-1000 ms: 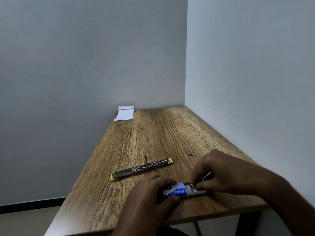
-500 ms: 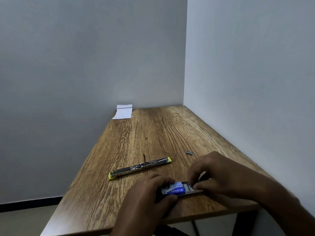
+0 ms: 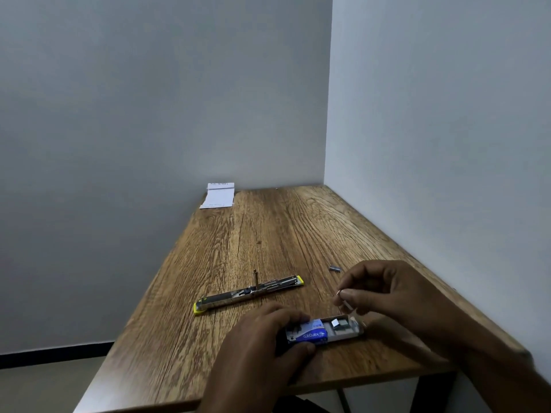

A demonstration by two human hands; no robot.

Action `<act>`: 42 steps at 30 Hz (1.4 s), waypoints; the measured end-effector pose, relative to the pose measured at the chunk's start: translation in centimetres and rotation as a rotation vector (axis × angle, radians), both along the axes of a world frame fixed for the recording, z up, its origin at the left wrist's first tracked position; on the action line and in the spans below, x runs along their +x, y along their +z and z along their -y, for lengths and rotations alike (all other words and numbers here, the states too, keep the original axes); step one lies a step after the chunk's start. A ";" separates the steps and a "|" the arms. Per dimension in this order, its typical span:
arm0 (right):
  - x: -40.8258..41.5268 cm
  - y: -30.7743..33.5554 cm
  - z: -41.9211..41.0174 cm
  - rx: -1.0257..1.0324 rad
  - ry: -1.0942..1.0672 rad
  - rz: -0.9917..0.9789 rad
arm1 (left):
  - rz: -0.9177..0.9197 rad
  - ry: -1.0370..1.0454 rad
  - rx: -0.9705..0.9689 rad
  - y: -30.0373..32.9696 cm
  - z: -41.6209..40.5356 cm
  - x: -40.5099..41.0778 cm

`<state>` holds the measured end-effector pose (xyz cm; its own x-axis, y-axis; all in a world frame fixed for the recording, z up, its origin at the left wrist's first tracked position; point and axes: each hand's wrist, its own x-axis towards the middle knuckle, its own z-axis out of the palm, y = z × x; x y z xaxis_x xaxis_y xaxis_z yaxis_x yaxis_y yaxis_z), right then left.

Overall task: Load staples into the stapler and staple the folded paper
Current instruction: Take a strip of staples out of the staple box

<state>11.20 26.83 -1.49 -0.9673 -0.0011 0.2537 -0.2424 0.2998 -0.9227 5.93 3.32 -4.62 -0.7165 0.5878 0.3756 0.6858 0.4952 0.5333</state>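
A blue staple box lies near the table's front edge with its inner tray slid out to the right, staples showing inside. My left hand grips the box's left end. My right hand hovers just above the tray, thumb and fingers pinching a thin strip of staples. The stapler, metal with yellow ends, lies opened flat behind my left hand, a small post standing up from it. The folded white paper rests at the table's far left corner against the wall.
A small loose clump of staples lies on the wooden table beyond my right hand. Grey walls close off the table's far end and right side. The table's left edge drops to the floor.
My right hand has lifted out of the box's tray, bringing a strip of staples up with it. My left hand stays on the box.
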 end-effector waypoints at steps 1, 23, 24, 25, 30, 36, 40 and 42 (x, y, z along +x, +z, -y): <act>0.0 -0.1 0.0 -0.071 -0.002 0.033 | 0.004 0.002 -0.002 0.1 0.0 0.0; 0.1 -0.4 1.5 0.297 -0.154 -0.044 | 0.016 0.009 -0.007 0.3 0.1 0.1; 0.1 -0.5 1.4 0.298 -0.154 -0.044 | 0.017 0.010 -0.004 0.3 0.0 0.1; 0.1 -0.5 1.4 0.295 -0.156 -0.048 | 0.015 0.012 0.001 0.3 0.0 0.1; 0.0 -0.7 1.1 0.131 -0.169 -0.104 | 0.024 0.015 -0.012 0.0 0.0 -0.2; -1.4 -0.4 1.3 -0.152 -0.137 -0.111 | 0.131 -0.037 0.106 0.3 0.3 -0.5; -3.2 0.8 1.4 -0.188 -0.085 -0.127 | 0.199 0.043 0.445 1.7 2.6 -1.2; -4.5 1.5 1.7 -0.107 -0.054 -0.142 | 0.113 0.123 0.503 2.6 4.0 -2.6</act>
